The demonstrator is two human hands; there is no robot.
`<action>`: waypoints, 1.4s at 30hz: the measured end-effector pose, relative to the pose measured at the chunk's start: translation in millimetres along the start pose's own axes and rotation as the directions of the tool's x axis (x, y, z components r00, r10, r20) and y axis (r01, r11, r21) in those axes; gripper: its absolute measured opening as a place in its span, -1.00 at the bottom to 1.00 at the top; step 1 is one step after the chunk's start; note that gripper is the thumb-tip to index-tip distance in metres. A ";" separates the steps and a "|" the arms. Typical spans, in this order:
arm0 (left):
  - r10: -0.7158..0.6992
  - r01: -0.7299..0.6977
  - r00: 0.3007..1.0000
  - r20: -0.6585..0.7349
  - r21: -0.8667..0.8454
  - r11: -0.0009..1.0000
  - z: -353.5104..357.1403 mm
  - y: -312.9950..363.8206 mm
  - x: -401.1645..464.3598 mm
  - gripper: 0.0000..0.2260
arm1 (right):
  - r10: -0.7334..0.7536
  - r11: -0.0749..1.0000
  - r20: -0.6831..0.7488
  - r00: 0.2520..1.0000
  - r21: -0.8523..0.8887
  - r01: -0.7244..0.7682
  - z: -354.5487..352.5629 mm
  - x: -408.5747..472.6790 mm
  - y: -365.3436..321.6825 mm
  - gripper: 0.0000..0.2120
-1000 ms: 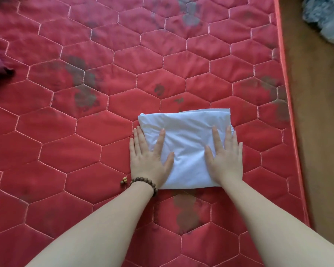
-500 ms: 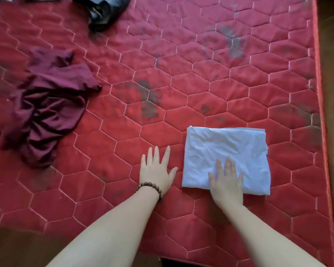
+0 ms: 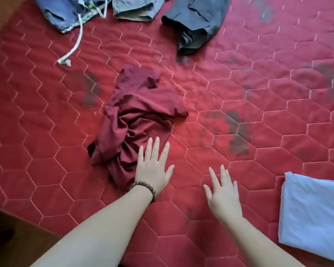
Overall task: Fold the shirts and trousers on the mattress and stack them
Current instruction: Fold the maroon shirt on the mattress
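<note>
A crumpled maroon shirt [image 3: 141, 120] lies in the middle of the red quilted mattress [image 3: 46, 147]. My left hand [image 3: 152, 166], with a bead bracelet at the wrist, is flat with straight fingers at the shirt's lower right edge, its fingertips over the cloth. My right hand [image 3: 223, 195] is spread open above bare mattress, holding nothing. A folded white garment [image 3: 314, 214] lies at the right edge, apart from both hands.
At the far edge lie blue drawstring trousers [image 3: 64, 12] with a white cord, a grey-green garment [image 3: 135, 8] and a dark grey garment [image 3: 197, 22]. Dark stains mark the mattress. Brown floor [image 3: 12, 237] shows at lower left.
Both hands have left the folded white garment and moved left toward the maroon shirt. The view has swung left, so the white garment now sits at the right edge.
</note>
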State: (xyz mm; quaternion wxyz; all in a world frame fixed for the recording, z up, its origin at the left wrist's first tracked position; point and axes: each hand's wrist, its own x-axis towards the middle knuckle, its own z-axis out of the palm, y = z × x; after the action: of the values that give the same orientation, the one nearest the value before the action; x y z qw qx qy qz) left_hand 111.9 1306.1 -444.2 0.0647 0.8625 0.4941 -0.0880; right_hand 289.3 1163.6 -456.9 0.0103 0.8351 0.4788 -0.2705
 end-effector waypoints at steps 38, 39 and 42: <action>0.071 -0.049 0.985 0.156 -0.141 0.989 65.1 31.4 -72.8 -0.18 | -0.088 0.978 0.055 0.995 -0.183 0.097 30.2 -11.8 -5.1 -0.38; 0.073 -0.048 0.984 0.162 -0.151 0.987 68.5 50.6 -83.1 -0.18 | -0.069 0.983 0.053 0.996 -0.168 0.077 30.4 -24.9 8.9 -0.38; 0.091 -0.060 0.979 0.185 -0.164 0.985 77.2 98.1 -112.3 -0.16 | -0.040 0.989 0.064 0.997 -0.137 0.049 31.0 -58.2 44.8 -0.38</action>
State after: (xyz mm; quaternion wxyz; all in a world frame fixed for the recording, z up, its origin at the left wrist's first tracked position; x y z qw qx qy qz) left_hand 134.1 1147.0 -492.9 0.1835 0.8603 0.4578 -0.1288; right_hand 288.7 1084.5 -467.4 0.0766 0.8129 0.5143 -0.2622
